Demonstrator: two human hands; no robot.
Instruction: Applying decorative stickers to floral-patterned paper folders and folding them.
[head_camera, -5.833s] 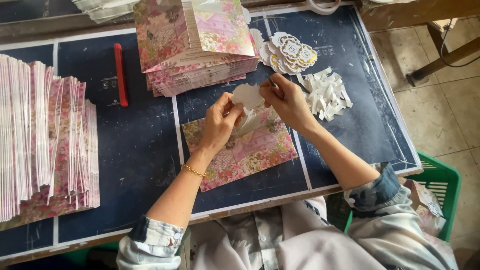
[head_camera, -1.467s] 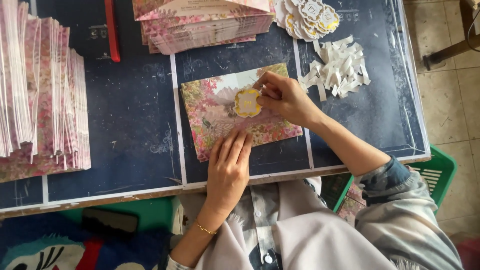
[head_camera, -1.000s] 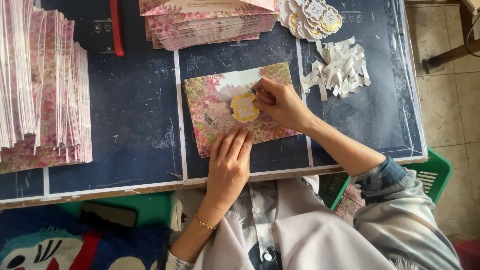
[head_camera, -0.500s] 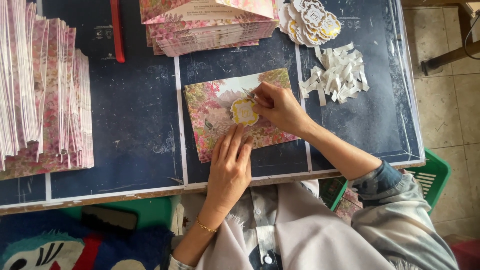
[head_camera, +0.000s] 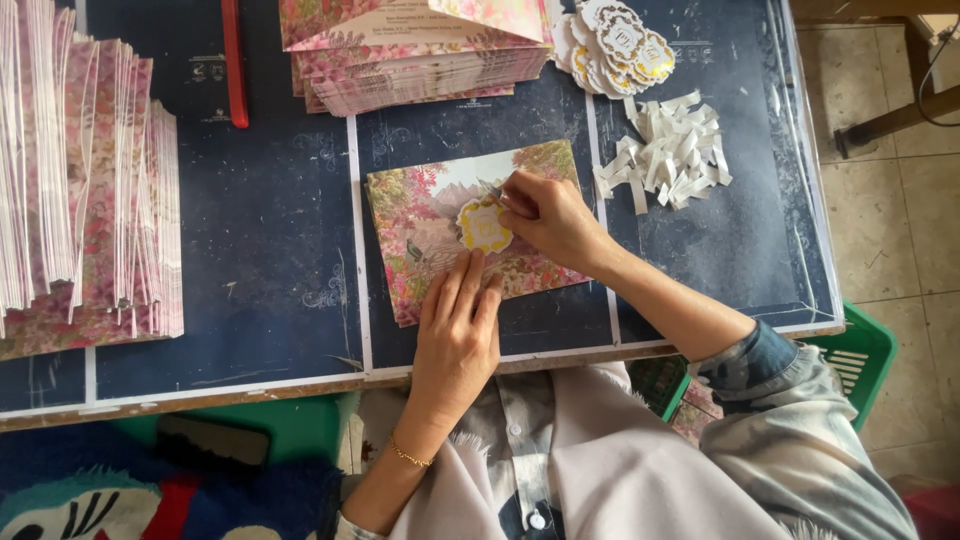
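A floral pink card (head_camera: 425, 225) lies flat on the dark blue table (head_camera: 270, 250) in front of me. A round scalloped seal (head_camera: 484, 226) with a gold pattern sits on its middle. My right hand (head_camera: 545, 218) has its fingertips at the seal's upper right edge, fingers pinched together; what they pinch is unclear. My left hand (head_camera: 458, 330) lies flat, fingers pressing the card's lower edge just below the seal.
A stack of floral cards (head_camera: 420, 50) lies at the back, with round seals (head_camera: 620, 45) and white paper strips (head_camera: 670, 150) to its right. Upright cards (head_camera: 80, 190) fill the left. A red pen (head_camera: 234, 60) lies at the back left. A green basket (head_camera: 850, 350) stands below right.
The seal went from held above the card to lying on its middle. My left hand moved down to the card's lower edge; my right hand stayed at the seal.
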